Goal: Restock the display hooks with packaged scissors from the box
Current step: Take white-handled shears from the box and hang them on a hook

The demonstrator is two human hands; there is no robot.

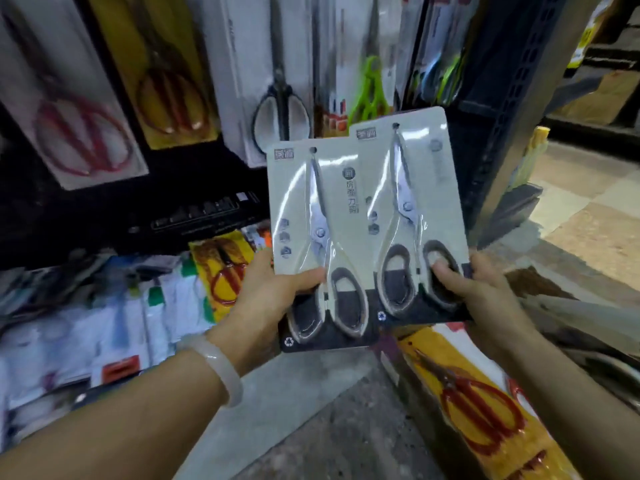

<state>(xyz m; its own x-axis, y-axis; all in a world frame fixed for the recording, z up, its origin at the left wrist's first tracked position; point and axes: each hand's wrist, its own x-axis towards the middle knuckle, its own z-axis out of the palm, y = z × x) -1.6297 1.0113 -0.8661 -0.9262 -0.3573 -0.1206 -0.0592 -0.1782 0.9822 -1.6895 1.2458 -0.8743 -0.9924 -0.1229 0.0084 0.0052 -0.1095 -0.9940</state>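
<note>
A dark display rack (207, 209) filled the background, above and beyond both hands, hung with blurred scissor packs: one white with red handles (83, 133), one yellow with red handles (169, 95), one white with black handles (280, 109), and one with green handles (370, 88). Below the hands lay a grey floor (304, 410), with pale tiles (588, 216) off to the right. Left of the left hand, a heap of white and blue packets (104, 313) was too blurred to identify. Under the right forearm lay a yellow pack of red-handled scissors (481, 407).

Two matching grey cards of packaged scissors were held upright, side by side, in front of the rack. The left pack (318, 237) overlapped the edge of the right pack (408, 216), which sat slightly higher. Each held pale-handled scissors with blades pointing up toward a hang hole.

The left hand (273, 289) gripped the lower left edge of the left pack, thumb pressed across its front. The right hand (481, 289) gripped the lower right edge of the right pack, thumb over a handle loop. A pale bangle (221, 368) circled the left wrist, just behind that grip.
</note>
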